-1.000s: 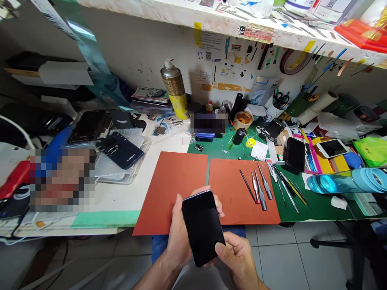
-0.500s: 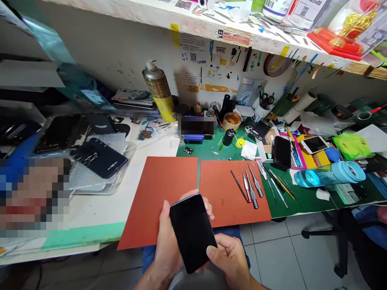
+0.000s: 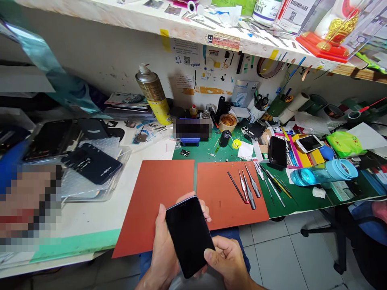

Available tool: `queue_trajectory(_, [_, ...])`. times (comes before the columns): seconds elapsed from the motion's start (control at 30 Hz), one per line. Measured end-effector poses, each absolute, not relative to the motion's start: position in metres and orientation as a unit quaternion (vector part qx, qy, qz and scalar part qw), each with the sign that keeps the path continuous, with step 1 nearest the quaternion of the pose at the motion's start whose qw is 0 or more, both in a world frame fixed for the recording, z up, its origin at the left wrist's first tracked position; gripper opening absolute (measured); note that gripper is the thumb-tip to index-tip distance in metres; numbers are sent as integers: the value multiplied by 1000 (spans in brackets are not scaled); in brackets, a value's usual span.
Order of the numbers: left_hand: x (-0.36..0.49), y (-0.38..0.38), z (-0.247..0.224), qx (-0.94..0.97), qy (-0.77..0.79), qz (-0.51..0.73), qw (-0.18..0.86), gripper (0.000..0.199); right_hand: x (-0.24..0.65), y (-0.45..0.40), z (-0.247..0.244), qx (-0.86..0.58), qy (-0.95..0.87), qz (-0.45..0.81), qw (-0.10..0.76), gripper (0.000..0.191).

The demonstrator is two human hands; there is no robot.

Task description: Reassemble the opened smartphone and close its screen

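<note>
A black smartphone with a dark screen is held over my lap at the table's front edge, its screen facing me. My left hand is wrapped round its left side and back, with fingertips showing past the right edge. My right hand grips the lower right corner, thumb on the glass and fingers curled beneath. Just beyond the phone lie two reddish-brown mats, a left mat and a right mat. Several screwdrivers rest on the right one.
A spray can stands at the back. Left, a dark phone back panel lies on bubble wrap. On the right are a blue bottle, a white phone and a black phone. A shelf overhangs the table.
The camera view has shifted slightly, so the table's things sit a little further left. Both hands keep the same grip on the phone.
</note>
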State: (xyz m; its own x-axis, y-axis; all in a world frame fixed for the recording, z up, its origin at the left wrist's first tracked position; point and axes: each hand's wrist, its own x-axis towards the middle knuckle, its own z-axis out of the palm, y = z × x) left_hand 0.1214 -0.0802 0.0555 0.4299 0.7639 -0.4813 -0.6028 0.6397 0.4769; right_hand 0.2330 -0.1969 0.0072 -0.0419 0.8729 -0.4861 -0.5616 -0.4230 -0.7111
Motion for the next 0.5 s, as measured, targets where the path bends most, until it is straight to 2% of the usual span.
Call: queue_trajectory(0.5, [121, -79, 58, 119, 354, 403, 836, 54, 231, -193, 6, -455, -186, 688, 534, 48])
